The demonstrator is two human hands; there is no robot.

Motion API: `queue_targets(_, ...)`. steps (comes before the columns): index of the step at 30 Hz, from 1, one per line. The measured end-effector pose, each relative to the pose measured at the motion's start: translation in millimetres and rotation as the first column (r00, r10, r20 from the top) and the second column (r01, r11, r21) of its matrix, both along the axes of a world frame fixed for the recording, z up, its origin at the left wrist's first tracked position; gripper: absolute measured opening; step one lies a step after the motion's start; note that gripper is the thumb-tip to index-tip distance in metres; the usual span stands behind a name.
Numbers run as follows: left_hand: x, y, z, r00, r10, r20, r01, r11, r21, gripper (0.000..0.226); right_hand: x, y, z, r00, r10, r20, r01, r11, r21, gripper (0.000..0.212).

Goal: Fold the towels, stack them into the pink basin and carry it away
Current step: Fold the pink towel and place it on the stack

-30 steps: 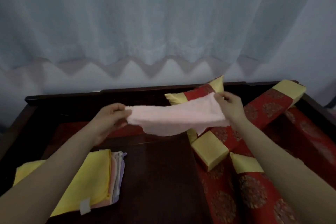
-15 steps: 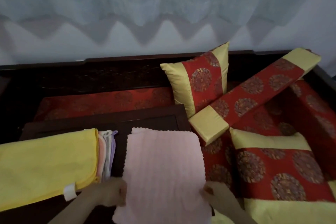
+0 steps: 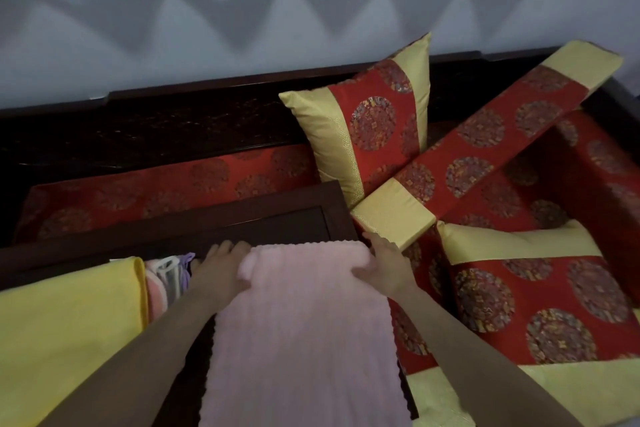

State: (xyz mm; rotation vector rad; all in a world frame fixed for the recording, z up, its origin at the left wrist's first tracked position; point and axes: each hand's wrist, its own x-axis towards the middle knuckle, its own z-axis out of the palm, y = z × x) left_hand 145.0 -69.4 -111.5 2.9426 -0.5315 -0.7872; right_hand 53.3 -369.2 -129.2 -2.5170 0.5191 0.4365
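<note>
Basically, the pink towel [image 3: 304, 340] lay lengthwise on the dark wooden table [image 3: 277, 218], its far edge between both hands. The right hand [image 3: 384, 269] gripped the far right corner, thumb on top, fingers curled round the edge. The left hand [image 3: 220, 270] sat at the far left corner, fingers fairly straight. Its thumb was hidden under the bunched corner, so its grip couldn't be told. A folded yellow towel [image 3: 69, 329] topped a stack just left. Red-and-gold cushions [image 3: 519, 288] lay right.

bare table top [image 3: 277, 218] beyond pink towel [image 3: 304, 340], towel pile [image 3: 69, 322] crowding left, cushions [image 3: 394, 215] hemming right
</note>
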Motion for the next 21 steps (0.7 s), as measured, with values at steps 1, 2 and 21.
queue_targets(1,0.3,0.0,-1.9,1.0,0.0,0.014,0.001,1.0,-0.013,0.054,-0.3,-0.8,0.5,0.999,-0.035,0.027,0.035,0.999,0.001,0.075)
queue_targets(2,0.7,-0.4,-2.8,0.999,-0.012,0.035,0.013,0.999,-0.034,0.046,-1.4,-1.3,1.1,0.998,-0.048,0.042,0.049,0.999,-0.01,0.072)
queue_targets(21,23.7,16.1,2.0,0.999,-0.038,0.023,0.044,0.928,-0.369,0.034,14.4,-30.7,-15.1,0.886,-0.45,-0.109,0.384,0.584,0.715,0.011)
